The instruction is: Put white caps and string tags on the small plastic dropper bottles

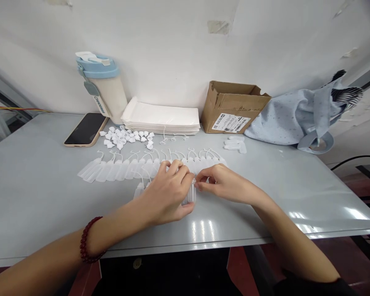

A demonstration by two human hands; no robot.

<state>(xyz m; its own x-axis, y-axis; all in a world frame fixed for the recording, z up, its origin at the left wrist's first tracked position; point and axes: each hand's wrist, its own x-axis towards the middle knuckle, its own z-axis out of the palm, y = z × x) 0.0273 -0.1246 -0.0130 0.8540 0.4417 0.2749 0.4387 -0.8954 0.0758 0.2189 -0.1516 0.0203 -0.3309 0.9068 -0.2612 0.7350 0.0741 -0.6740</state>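
Note:
A small translucent plastic bottle (191,194) stands between my two hands near the middle of the table. My left hand (171,191) is curled round its left side, with the thumb low against it. The fingers of my right hand (214,181) pinch at the bottle's top; whatever lies between those fingertips is too small to make out. Just behind my hands runs a long row of similar flat bottles (119,169) with thin white strings at their tops. More stringed bottles (139,190) lie to the left, partly hidden by my left hand.
White caps (120,137) are piled beside a phone (85,129) and a blue-lidded tumbler (106,88). Further back are a stack of white envelopes (162,119), a cardboard box (234,107) and a light blue cloth bag (290,117). Loose bottles (235,144) lie before the box.

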